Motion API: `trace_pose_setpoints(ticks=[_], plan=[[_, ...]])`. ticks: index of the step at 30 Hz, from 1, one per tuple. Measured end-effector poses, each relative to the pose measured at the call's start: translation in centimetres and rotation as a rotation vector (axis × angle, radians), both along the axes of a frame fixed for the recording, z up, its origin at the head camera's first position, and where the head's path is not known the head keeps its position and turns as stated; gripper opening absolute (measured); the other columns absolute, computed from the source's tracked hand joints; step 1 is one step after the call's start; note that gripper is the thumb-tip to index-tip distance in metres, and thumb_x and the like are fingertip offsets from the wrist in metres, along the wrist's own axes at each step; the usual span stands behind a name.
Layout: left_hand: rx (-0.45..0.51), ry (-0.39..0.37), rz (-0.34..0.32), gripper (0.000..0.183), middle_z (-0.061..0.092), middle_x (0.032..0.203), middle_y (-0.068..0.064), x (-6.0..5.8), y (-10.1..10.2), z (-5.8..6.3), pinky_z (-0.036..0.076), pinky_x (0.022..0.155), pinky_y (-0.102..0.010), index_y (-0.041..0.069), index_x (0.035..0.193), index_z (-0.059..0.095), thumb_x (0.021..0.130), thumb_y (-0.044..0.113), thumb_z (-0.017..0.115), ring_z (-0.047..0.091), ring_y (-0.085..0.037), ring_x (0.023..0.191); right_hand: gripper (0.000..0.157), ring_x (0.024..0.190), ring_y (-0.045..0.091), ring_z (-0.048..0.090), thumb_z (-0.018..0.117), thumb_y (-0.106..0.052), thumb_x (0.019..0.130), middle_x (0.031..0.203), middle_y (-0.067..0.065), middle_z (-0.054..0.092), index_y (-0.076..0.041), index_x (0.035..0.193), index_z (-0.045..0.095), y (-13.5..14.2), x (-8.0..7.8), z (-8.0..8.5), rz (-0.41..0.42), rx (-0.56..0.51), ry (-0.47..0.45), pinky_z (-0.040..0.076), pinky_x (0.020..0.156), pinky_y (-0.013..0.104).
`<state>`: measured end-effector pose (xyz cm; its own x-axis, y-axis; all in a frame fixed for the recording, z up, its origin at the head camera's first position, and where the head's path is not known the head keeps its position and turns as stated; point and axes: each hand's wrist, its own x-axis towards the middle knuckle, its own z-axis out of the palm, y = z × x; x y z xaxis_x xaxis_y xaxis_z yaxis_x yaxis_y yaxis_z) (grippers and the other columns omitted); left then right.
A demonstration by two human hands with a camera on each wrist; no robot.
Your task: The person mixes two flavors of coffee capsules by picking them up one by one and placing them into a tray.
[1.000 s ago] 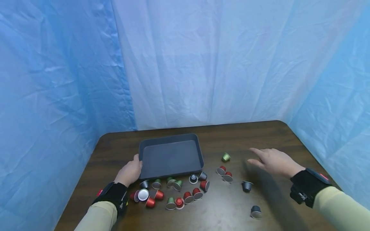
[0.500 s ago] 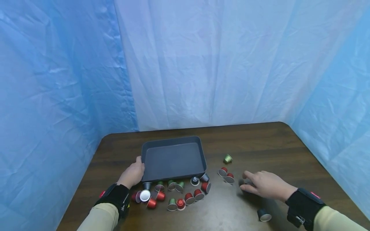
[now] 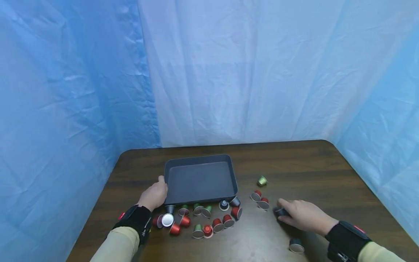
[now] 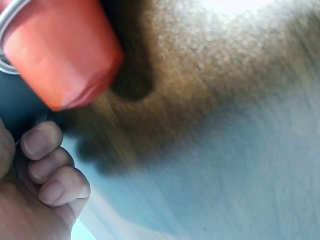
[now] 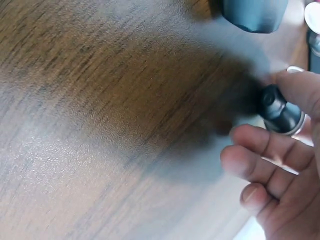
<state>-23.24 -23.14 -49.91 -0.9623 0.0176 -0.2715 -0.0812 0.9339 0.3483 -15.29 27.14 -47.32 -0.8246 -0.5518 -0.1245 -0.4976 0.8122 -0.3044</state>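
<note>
My left hand (image 3: pixel 154 194) grips the left rim of a dark grey rectangular tray (image 3: pixel 201 182), which holds nothing. Its fingers (image 4: pixel 52 182) are curled in the left wrist view, below a large, near red coffee capsule (image 4: pixel 65 50). On the right of the table, my right hand (image 3: pixel 304 214) pinches a black coffee capsule (image 5: pixel 280 112) between thumb and fingers, low over the wood. A second dark capsule (image 3: pixel 296 246) lies on its side nearer the front, below that hand.
Several red, green, dark and white capsules (image 3: pixel 198 231) lie loosely in front of the tray. Two red capsules (image 3: pixel 263 203) and a green one (image 3: pixel 262 181) sit between tray and right hand. Blue sheets (image 3: pixel 245 72) hang round the wooden table (image 3: pixel 281 156).
My right hand has come down and nearer to the front, and has taken hold of the black capsule. The other dark capsule has rolled slightly. My left hand stays at the tray.
</note>
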Motion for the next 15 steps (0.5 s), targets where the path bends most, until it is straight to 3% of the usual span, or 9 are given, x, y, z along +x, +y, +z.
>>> trace_pose_setpoints(ticks=[6, 11, 15], plan=[[0.006, 0.006, 0.002, 0.054, 0.070, 0.098, -0.016, -0.05, 0.06, -0.02, 0.055, 0.086, -0.053, -0.010, 0.149, 0.023, 0.110, 0.022, 0.043, 0.070, -0.030, 0.095, 0.025, 0.063, -0.002, 0.047, 0.078, -0.020, 0.090, 0.087, -0.013, 0.061, -0.017, 0.105, 0.058, -0.19, -0.03, -0.25, 0.038, 0.001, 0.088, 0.043, 0.055, 0.025], [-0.002, 0.016, -0.010, 0.053, 0.070, 0.096, -0.017, -0.05, 0.20, 0.15, 0.055, 0.083, -0.053, -0.011, 0.148, 0.024, 0.109, 0.020, 0.042, 0.070, -0.031, 0.092, 0.022, 0.067, -0.004, 0.049, 0.076, -0.017, 0.090, 0.093, -0.011, 0.063, -0.016, 0.108, 0.062, -0.44, -0.14, 0.07, 0.031, -0.008, 0.105, 0.047, 0.058, 0.026], [-0.021, 0.020, -0.012, 0.054, 0.071, 0.097, -0.017, 0.04, 0.31, 0.25, 0.055, 0.082, -0.053, -0.012, 0.148, 0.024, 0.109, 0.020, 0.042, 0.070, -0.030, 0.092, 0.026, 0.064, -0.003, 0.046, 0.074, -0.017, 0.091, 0.092, -0.011, 0.062, -0.013, 0.114, 0.061, -0.53, -0.41, 0.67, 0.013, -0.002, 0.103, 0.043, 0.056, 0.024]])
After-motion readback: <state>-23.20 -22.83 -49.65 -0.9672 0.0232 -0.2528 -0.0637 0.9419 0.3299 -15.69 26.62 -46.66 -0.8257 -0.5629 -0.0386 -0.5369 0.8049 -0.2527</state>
